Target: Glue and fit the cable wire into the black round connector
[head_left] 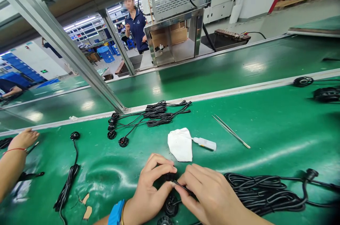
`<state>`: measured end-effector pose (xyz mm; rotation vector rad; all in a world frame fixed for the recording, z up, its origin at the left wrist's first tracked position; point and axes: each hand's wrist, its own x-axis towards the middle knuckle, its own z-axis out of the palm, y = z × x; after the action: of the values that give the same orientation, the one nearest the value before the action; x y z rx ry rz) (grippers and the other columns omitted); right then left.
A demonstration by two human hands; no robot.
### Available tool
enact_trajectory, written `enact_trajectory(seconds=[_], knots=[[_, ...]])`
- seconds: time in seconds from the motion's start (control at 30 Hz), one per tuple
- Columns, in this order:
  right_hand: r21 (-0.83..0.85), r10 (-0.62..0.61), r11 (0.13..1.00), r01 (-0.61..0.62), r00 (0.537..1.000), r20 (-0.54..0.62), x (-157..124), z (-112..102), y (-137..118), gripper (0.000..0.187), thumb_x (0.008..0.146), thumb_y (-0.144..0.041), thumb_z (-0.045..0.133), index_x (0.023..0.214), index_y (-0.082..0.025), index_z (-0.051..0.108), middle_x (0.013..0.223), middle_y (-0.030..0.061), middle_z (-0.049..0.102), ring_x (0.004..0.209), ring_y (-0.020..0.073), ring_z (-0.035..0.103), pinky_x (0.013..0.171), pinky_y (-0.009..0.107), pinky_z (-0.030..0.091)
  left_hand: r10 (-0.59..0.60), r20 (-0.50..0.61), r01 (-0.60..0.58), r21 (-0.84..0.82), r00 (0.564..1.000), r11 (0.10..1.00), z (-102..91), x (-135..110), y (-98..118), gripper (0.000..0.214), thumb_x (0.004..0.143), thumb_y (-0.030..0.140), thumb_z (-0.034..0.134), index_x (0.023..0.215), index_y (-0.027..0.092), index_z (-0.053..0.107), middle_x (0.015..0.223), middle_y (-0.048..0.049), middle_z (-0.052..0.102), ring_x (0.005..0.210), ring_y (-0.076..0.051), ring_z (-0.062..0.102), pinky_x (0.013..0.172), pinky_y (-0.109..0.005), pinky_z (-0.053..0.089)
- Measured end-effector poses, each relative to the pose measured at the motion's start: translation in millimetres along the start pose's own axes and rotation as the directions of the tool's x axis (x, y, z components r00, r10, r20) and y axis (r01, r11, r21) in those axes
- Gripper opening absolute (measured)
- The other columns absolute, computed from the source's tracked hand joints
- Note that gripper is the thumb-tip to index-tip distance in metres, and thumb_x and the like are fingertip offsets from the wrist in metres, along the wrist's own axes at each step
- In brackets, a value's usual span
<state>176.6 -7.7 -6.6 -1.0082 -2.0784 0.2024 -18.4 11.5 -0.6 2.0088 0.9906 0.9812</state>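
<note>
My left hand, with a blue band at the wrist, is closed around a small round black part, mostly hidden by the fingers. Close beside it, my right hand pinches a black cable where it meets that part. Below the hands lie black round cable ends, partly covered. A white cloth lies just beyond my fingers, with the nozzle of a small white bottle resting on it. Tweezers lie farther right.
Coiled black cables lie at my right, and another bundle sits near the bench's raised edge. At far left a co-worker's hand reaches in near a single coiled cable. A metal post rises behind; a person stands beyond the conveyor.
</note>
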Motion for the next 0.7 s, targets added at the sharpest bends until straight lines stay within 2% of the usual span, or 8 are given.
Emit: enact_trajectory(seconds=[0.33,0.7], knots=[[0.004,-0.011,1.000,0.011,1.000,0.020,0.1,1.7,3.1,0.021,0.099,-0.020,0.046,0.081,-0.020,0.055,0.072,0.0008,0.056,0.062,0.0154,0.052,0.057,0.029,0.035,0.056,-0.005,-0.055,0.071,0.998,0.996,-0.2,-1.2,-0.6,0.030,0.087,0.009,0.063,0.110,0.028,0.066,0.105,-0.0053,0.067,0.102,-0.023,0.060,0.089,-0.040,0.049],[-0.009,-0.018,1.000,0.018,0.999,0.033,-1.3,2.3,6.2,0.020,0.100,-0.020,0.046,0.083,-0.020,0.056,0.073,0.0015,0.058,0.064,0.0164,0.054,0.059,0.029,0.036,0.005,0.026,-0.007,0.047,1.000,0.999,0.1,-0.6,-2.3,0.040,0.087,0.008,0.064,0.121,0.030,0.063,0.114,-0.0057,0.063,0.109,-0.023,0.058,0.095,-0.039,0.048]])
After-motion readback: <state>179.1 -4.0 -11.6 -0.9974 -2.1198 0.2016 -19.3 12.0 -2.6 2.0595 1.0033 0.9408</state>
